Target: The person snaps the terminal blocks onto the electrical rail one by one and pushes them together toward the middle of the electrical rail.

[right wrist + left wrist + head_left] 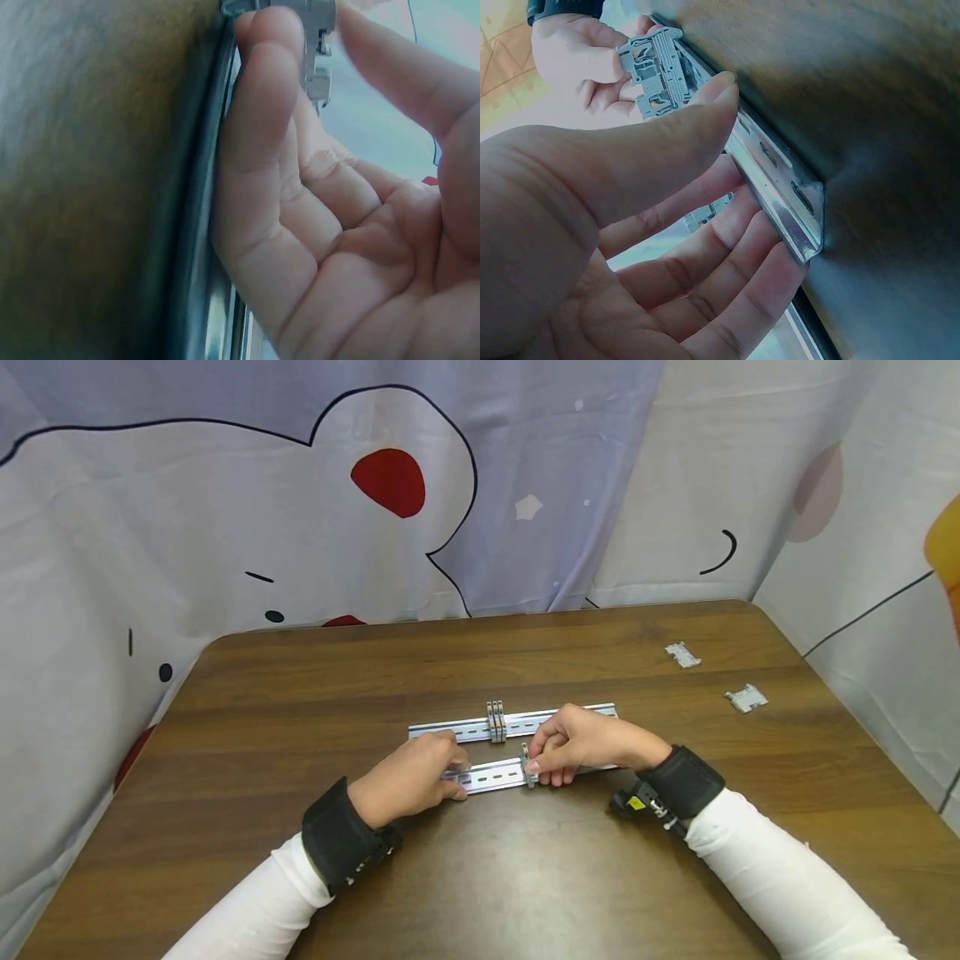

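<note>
My left hand [416, 777] holds the left end of the nearer slotted metal DIN rail [491, 777], thumb on the near edge and fingers behind, as the left wrist view shows of the rail [769, 161]. Farther along, my right hand [585, 743] pinches a grey DIN rail terminal block [527, 766] that stands upright on this rail. The block's slotted side [656, 71] faces the left wrist camera. In the right wrist view the block [319, 45] shows only partly, behind the fingertips. The right hand hides part of the rail's right half.
Just behind lies a second DIN rail [457, 727], parallel, bearing several terminal blocks [496, 722] side by side near its middle. Two loose pale blocks, one farther back [682, 654] and one nearer [747, 697], lie flat at the right of the wooden table [300, 693]. A printed curtain [262, 510] hangs behind.
</note>
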`<state>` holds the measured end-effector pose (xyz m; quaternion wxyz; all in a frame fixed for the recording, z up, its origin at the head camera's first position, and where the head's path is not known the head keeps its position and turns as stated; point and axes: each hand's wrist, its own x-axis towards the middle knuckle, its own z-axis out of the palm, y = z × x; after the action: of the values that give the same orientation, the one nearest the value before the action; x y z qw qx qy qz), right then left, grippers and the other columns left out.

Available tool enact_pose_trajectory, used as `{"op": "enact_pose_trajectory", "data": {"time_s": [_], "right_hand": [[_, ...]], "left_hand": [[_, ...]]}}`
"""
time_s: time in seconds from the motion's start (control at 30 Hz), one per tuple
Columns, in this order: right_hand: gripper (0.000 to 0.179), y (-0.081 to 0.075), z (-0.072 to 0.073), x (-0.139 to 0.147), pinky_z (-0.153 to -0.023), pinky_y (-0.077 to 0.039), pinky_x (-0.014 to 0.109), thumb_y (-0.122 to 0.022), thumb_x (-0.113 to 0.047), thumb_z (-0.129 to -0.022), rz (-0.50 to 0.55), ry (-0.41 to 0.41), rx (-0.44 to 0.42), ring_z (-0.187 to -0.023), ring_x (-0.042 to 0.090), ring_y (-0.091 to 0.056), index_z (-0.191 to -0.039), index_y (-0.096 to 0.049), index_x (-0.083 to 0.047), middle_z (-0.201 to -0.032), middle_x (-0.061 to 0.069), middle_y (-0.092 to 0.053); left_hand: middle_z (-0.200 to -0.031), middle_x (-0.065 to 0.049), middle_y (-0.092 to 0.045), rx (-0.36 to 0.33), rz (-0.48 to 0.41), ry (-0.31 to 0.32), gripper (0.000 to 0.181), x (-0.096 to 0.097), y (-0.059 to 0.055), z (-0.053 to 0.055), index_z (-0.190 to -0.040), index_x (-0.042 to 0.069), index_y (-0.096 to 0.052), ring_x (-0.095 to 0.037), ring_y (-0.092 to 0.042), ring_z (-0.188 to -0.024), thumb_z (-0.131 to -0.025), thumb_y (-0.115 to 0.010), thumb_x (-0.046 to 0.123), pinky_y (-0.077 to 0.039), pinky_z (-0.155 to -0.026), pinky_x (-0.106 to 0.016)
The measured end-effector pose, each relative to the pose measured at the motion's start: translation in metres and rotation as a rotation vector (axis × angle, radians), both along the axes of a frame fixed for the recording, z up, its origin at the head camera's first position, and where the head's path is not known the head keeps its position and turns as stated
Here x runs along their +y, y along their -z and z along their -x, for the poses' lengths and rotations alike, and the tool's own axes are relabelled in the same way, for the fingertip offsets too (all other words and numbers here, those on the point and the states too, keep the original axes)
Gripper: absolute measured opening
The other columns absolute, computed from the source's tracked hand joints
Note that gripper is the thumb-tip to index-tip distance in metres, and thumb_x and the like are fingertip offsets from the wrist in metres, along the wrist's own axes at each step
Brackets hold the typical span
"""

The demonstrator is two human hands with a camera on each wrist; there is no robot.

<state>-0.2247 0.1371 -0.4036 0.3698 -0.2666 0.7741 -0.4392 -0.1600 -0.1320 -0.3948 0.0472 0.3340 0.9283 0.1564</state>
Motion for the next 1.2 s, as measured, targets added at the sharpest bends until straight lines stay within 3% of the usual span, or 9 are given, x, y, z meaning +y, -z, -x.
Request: {"op": "enact_pose_trajectory", "data": {"time_s": [0.13,0.23,0.33,0.57,0.67,0.83,1.03,1.2], "right_hand": [[0.026,-0.002,0.002,0.002,-0.062,-0.056,0.038,-0.070,-0.030,-0.090,-0.015,0.006,0.003,-0.068,0.023,-0.068,-0.099,-0.072,-0.006,-0.080,0.016,-0.071],[0.028,-0.008,0.006,0.009,-0.065,-0.056,0.040,-0.070,-0.033,-0.090,-0.049,0.020,0.052,-0.073,0.025,-0.069,-0.103,-0.072,-0.009,-0.082,0.015,-0.072],[0.028,-0.016,0.010,0.020,-0.066,-0.056,0.041,-0.069,-0.033,-0.091,-0.112,0.047,0.156,-0.074,0.025,-0.069,-0.105,-0.071,-0.009,-0.082,0.012,-0.072],[0.024,-0.038,0.024,0.052,-0.063,-0.053,0.034,-0.067,-0.029,-0.092,-0.325,0.155,0.493,-0.067,0.019,-0.066,-0.102,-0.073,-0.008,-0.073,0.004,-0.070],[0.032,-0.049,0.029,0.068,-0.066,-0.051,0.036,-0.066,-0.033,-0.092,-0.438,0.220,0.575,-0.071,0.021,-0.067,-0.105,-0.072,-0.004,-0.078,0.006,-0.071],[0.046,-0.062,0.037,0.099,-0.075,-0.050,0.050,-0.062,-0.038,-0.093,-0.621,0.355,0.615,-0.093,0.037,-0.065,-0.112,-0.068,0.004,-0.106,0.024,-0.068],[0.035,-0.062,0.046,0.146,-0.054,-0.047,0.049,-0.053,-0.025,-0.094,-0.753,0.585,0.589,-0.074,0.044,-0.059,-0.084,-0.064,0.007,-0.084,0.029,-0.060],[0.046,-0.050,0.048,0.183,-0.057,-0.048,0.059,-0.060,-0.027,-0.089,-0.809,0.744,0.605,-0.087,0.061,-0.054,-0.096,-0.058,0.018,-0.099,0.046,-0.051]], "left_hand": [[-0.075,0.001,-0.057,-0.008,0.007,-0.004,0.017,-0.001,0.000,-0.001,-0.075,0.015,-0.066,-0.011,-0.044,-0.068,-0.079,-0.082,0.022,-0.039,-0.059,-0.026],[-0.075,0.000,-0.057,-0.015,0.007,-0.007,0.020,-0.001,0.000,0.000,-0.073,0.016,-0.064,-0.010,-0.045,-0.067,-0.079,-0.082,0.022,-0.039,-0.059,-0.026],[-0.073,0.001,-0.057,-0.018,0.004,-0.003,0.021,-0.001,0.000,0.000,-0.072,0.017,-0.063,-0.010,-0.045,-0.067,-0.079,-0.082,0.022,-0.039,-0.058,-0.026],[-0.071,0.005,-0.055,-0.019,0.000,0.005,0.020,-0.001,0.000,0.001,-0.071,0.017,-0.063,-0.010,-0.045,-0.067,-0.079,-0.082,0.020,-0.039,-0.059,-0.026],[-0.071,0.005,-0.055,-0.023,0.003,0.000,0.020,-0.002,0.000,0.001,-0.072,0.017,-0.064,-0.010,-0.045,-0.067,-0.079,-0.082,0.020,-0.039,-0.059,-0.026],[-0.070,0.004,-0.054,-0.027,-0.001,-0.004,0.021,-0.002,0.001,0.001,-0.071,0.018,-0.063,-0.011,-0.044,-0.067,-0.079,-0.082,0.021,-0.038,-0.059,-0.026],[-0.072,0.004,-0.056,-0.025,0.002,-0.010,0.018,-0.003,0.001,0.001,-0.074,0.017,-0.065,-0.011,-0.045,-0.068,-0.079,-0.082,0.022,-0.039,-0.059,-0.026],[-0.072,0.005,-0.055,-0.037,0.017,-0.016,0.015,-0.001,0.000,0.001,-0.081,0.013,-0.070,-0.012,-0.045,-0.069,-0.079,-0.082,0.022,-0.038,-0.059,-0.027]]}}
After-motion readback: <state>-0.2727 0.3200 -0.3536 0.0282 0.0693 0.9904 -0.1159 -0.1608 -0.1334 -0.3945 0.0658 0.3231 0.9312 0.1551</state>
